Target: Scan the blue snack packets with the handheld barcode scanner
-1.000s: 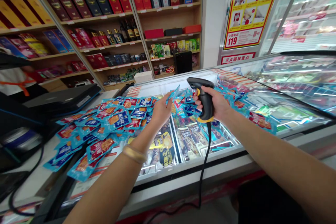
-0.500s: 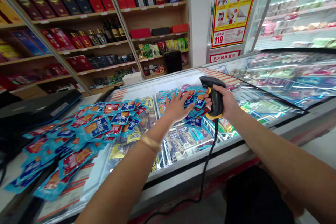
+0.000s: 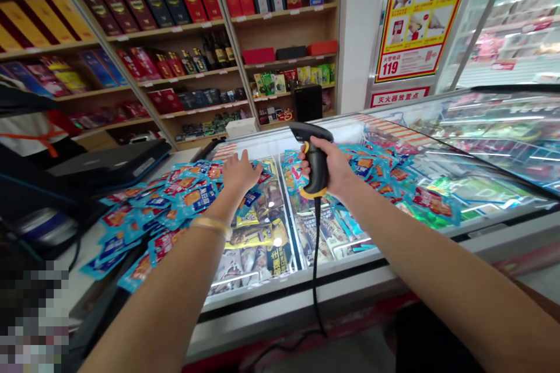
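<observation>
While your right hand (image 3: pixel 338 168) grips the scanner (image 3: pixel 317 166), your loosely curved left hand (image 3: pixel 238 176) is over packets (image 3: pixel 200 195) heaped on glass (image 3: pixel 251 271), its hold hidden; picking seems the step, calling next for pinching just one.

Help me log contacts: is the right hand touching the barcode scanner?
Touching. The head view shows the right hand wrapped around the barcode scanner at its handle, with fingertips showing on the handle's other side.
</observation>
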The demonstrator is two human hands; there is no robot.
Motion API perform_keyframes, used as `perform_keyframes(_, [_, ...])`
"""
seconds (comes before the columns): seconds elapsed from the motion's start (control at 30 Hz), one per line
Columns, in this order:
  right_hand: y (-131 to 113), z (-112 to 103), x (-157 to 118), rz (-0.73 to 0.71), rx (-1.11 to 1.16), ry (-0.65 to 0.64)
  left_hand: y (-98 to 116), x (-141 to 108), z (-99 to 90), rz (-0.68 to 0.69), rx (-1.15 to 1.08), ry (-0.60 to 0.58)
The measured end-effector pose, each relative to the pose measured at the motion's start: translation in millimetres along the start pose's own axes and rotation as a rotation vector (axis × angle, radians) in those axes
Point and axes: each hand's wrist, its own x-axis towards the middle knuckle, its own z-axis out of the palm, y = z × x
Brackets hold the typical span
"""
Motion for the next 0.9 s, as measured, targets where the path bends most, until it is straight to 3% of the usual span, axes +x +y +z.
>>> perform_keyframes(0.13, [29.7,3.0,11.8,0.099,0.008,-0.015,-8.7,-7.5,6.6,0.075,0.068,-0.134])
perform_keyframes(0.4, [38.4,-13.2,1.8,0.171,-0.031,0.052,-10.3,-45.6,-11.2,0.092,0.037,-0.161])
perform_keyframes(0.53, [38.1,-10.2,-1.3,0.183,-0.043,0.052,-17.3,-56.0,-14.9,0.028,-0.085,-0.077])
perform_keyframes(0.6, [39.1,-9.2,-2.3,0.187,-0.059,0.044,-20.6,-57.2,-15.1,-0.043,-0.272,0.036])
perform_keyframes(0.7, [41.2,-9.2,-3.2,0.200,-0.073,0.024,-23.2,-55.9,-13.9,-0.198,-0.736,0.166])
perform_keyframes(0.9, [46.1,-10.5,-3.4,0.184,-0.121,-0.017,-17.4,-60.4,-9.0,-0.323,-1.692,0.043])
